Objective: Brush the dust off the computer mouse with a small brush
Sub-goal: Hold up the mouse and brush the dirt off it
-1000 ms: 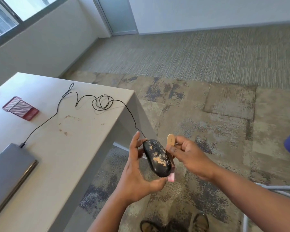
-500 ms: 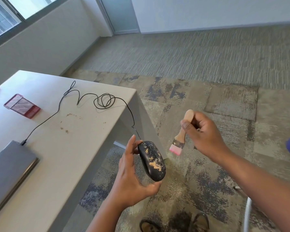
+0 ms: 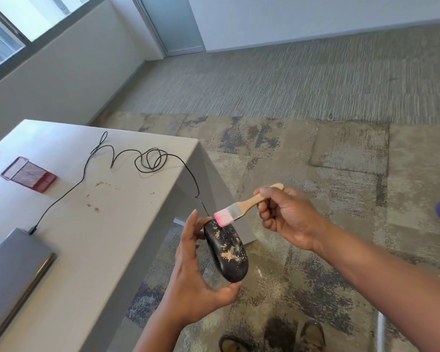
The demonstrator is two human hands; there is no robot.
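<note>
Laptop [image 3: 13, 270] and red tray [image 3: 28, 174] lie on the table [image 3: 107, 240], left. Cable [image 3: 148, 161] runs right to the dusty mouse [image 3: 226, 252], cradled off the table's edge by the left hand [image 3: 196, 283]. Right hand [image 3: 287, 219] pinches the brush [image 3: 239, 209]; pink bristles touch the mouse's far end.

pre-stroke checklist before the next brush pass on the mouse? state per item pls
1. Left hand grips the mouse held off the desk: ok.
2. Right hand grips the brush by its wooden handle: ok.
3. Pink bristles at the mouse's cable end: ok; actual contact: cannot tell.
4. Dust gone from the mouse top: not ok, tan patches remain.
5. Cable slack on the desk, not taut: ok.
6. Crumbs on the desk cleared: not ok.
</note>
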